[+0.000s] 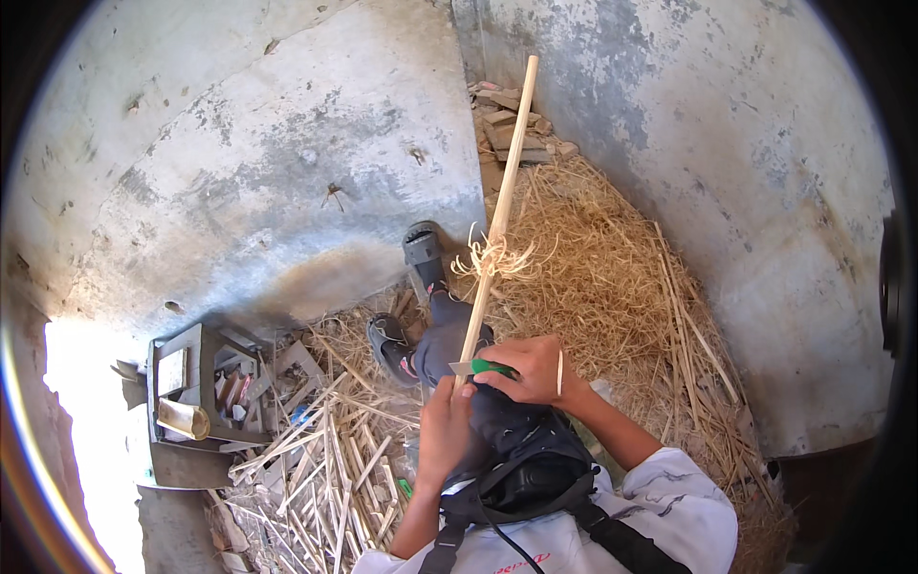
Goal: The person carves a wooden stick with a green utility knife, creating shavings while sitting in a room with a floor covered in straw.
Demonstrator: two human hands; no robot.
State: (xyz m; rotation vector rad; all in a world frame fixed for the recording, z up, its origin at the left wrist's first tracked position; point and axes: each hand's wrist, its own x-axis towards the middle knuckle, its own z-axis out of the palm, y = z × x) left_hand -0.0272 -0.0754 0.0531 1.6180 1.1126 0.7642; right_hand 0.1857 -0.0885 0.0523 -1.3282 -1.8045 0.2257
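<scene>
A long pale split bamboo strip [513, 167] runs up and away from my body, with a tuft of curled shavings [491, 256] around its middle. My left hand [446, 426] is closed on the strip near its lower end. My right hand [526, 368] grips a knife with a green handle [490, 367], its metal blade [461, 368] lying against the strip just above my left fingers. A thin pale band or sliver [560, 373] is at my right wrist. My dark-trousered legs [448, 341] and black shoes [391, 349] are below the strip.
Weathered concrete walls [669, 172] meet behind a heap of straw-like shavings [593, 249]. Broken bricks [516, 134] lie in the corner. Loose cut strips [335, 469] cover the lower left floor beside a dark metal box frame [199, 373] holding odds and ends. A bright opening [91, 402] is at far left.
</scene>
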